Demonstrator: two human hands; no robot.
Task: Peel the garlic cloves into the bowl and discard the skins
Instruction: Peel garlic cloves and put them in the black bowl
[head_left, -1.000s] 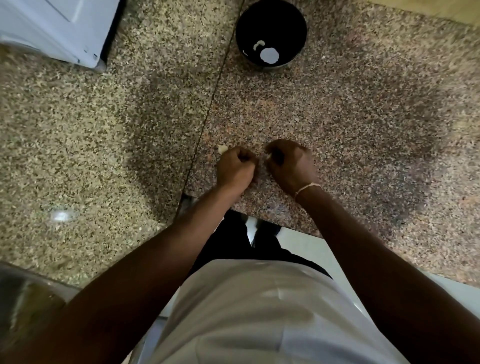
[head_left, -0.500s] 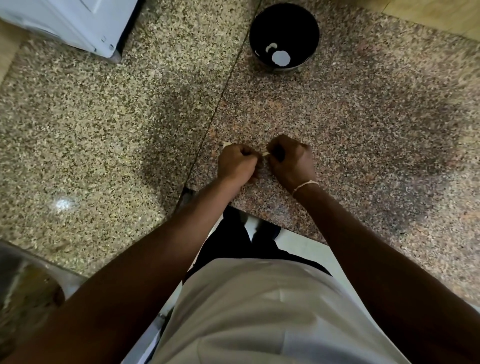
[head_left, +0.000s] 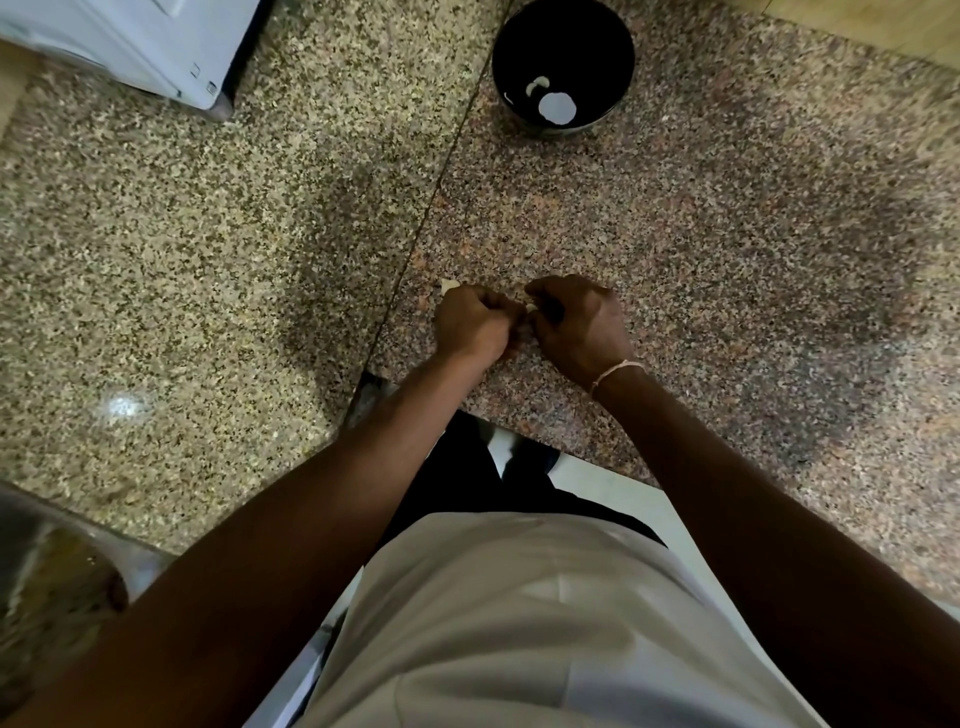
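Observation:
My left hand (head_left: 475, 325) and my right hand (head_left: 579, 325) meet knuckle to knuckle low over the speckled granite counter (head_left: 727, 234). Between their curled fingertips shows a small pale garlic clove (head_left: 531, 307), pinched from both sides and mostly hidden. A pale scrap, skin or clove, (head_left: 449, 284) lies on the counter just beyond my left hand. The black bowl (head_left: 613, 41) stands at the far edge and holds a peeled clove (head_left: 536, 84) beside a white round patch.
A white appliance (head_left: 130, 47) sits at the back left. A seam (head_left: 431, 202) runs between two counter slabs. A steel sink (head_left: 52, 597) shows at the lower left. The counter's front edge lies just below my hands.
The camera view has drifted slightly, so the bowl sits further right in frame. Both hands stay together on the clove with only small finger movement.

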